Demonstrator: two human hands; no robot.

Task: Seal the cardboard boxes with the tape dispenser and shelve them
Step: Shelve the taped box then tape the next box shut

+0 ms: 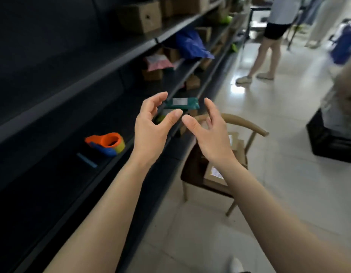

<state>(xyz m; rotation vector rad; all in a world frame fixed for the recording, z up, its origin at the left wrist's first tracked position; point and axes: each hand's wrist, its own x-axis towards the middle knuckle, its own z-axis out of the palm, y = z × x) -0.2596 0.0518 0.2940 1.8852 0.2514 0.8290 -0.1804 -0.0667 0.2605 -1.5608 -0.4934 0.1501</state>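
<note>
Two bare arms reach forward beside dark shelves. An orange and blue tape dispenser (106, 143) lies on a shelf (52, 174). Up and to the right of the dispenser, the left hand (151, 131) pinches the left end of a green packet (182, 103) between thumb and forefinger. Further right of the dispenser, the right hand (208, 133) is spread and relaxed, holding nothing. Lower right of the dispenser, a cardboard box (212, 179) sits on a wooden chair (249, 125). Far beyond the dispenser, another box (143, 16) stands on a higher shelf.
</note>
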